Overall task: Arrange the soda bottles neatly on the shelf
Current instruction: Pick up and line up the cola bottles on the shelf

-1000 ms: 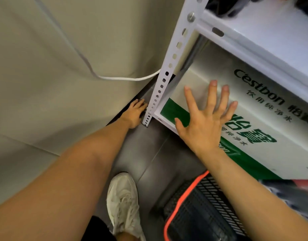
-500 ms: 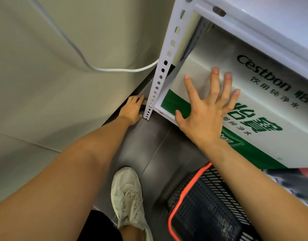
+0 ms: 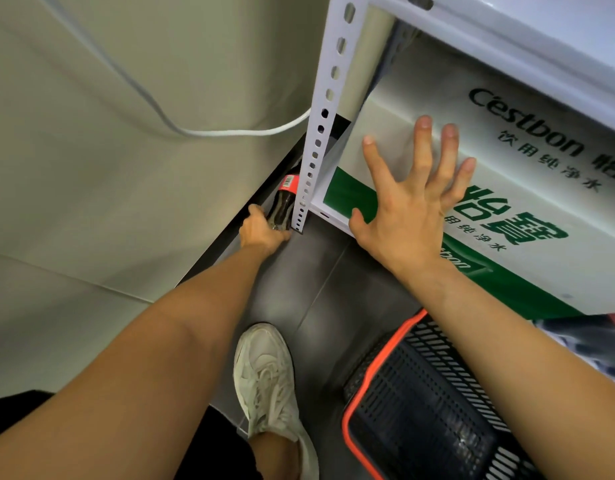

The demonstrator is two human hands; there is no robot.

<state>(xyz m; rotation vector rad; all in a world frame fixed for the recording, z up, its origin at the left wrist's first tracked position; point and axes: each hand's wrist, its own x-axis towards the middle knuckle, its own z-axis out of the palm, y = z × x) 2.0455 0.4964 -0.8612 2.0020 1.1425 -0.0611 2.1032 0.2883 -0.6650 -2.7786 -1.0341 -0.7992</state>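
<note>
Fingers of left hand grip soda bottle by shelf post; right hand splayed on carton.

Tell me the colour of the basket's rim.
Orange-red, on the black basket; head view shows it best.

Dark cola bottle, red label, lying on floor beside white shelf post

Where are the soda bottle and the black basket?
Dark red-labelled plastic soda bottle (image 3: 281, 207): head view, lower body.
Black orange-rimmed plastic mesh basket (image 3: 403, 375): head view, mesh wall.
</note>
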